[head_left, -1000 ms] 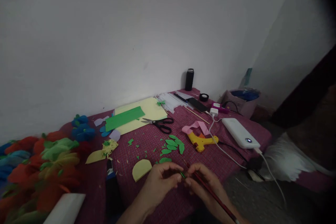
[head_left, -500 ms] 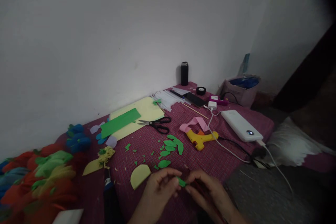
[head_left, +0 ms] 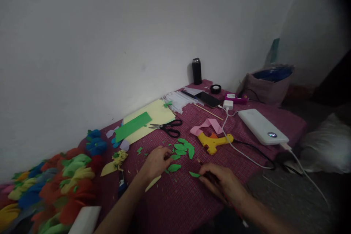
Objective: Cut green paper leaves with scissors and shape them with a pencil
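Observation:
My left hand (head_left: 156, 161) reaches over the left side of a loose pile of green leaf cutouts (head_left: 180, 152), thumb and fingers slightly apart. I cannot make out anything between them. Closer to me, a single green leaf cutout (head_left: 174, 168) lies beside that hand. My right hand (head_left: 223, 181) is closed around a slim dark-red pencil (head_left: 237, 211) that slants across the palm. From its fingertips a green leaf cutout (head_left: 194, 174) sticks out to the left. A pale yellow piece (head_left: 153, 183) lies partly hidden beneath my left wrist.
Black-handled scissors (head_left: 168, 127) rest by a green strip (head_left: 134, 126) on yellow sheets (head_left: 161, 111). A yellow glue gun (head_left: 214, 142), its cord, and a white power bank (head_left: 261, 126) lie to the right. Colourful flowers (head_left: 74, 179) crowd the left; a black bottle (head_left: 196, 71) stands behind.
My hands were together over a small green piece. They have parted: the left moved forward and left to the leaves, the right moved right with the leaf and pencil. The view shifted somewhat.

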Demonstrator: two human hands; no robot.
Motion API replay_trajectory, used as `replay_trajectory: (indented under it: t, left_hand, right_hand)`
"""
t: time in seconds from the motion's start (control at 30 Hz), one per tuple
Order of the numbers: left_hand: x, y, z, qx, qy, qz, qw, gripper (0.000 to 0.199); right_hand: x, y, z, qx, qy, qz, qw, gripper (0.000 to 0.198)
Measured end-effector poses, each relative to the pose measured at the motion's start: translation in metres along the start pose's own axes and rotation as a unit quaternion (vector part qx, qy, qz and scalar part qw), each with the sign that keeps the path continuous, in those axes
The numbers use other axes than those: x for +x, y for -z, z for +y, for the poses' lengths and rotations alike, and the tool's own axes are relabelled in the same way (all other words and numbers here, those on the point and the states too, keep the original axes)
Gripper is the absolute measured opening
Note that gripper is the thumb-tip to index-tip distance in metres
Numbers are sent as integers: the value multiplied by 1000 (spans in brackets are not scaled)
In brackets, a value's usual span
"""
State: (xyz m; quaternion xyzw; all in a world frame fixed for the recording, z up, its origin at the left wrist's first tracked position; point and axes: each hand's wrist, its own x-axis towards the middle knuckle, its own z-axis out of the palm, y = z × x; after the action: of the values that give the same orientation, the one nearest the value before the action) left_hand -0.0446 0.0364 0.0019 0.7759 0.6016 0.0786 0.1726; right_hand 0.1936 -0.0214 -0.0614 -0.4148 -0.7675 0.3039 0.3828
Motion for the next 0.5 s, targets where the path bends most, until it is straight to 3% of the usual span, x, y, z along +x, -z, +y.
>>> replay_trajectory:
  t: [0.17,0.33,0.5]
  left_hand:
    - [7,-4,1,7,3,-24,1000,12]
    - [11,-8,-1,10,1,-42,999,11]
    - [9,-5,1,33,-40,-30,998,13]
  right_hand:
    - [1,2,-3,32,35,-22,999,12]
    - [1,2,-2,47,30,-39,998,14]
    - [2,0,0,60,42,-29,997,13]
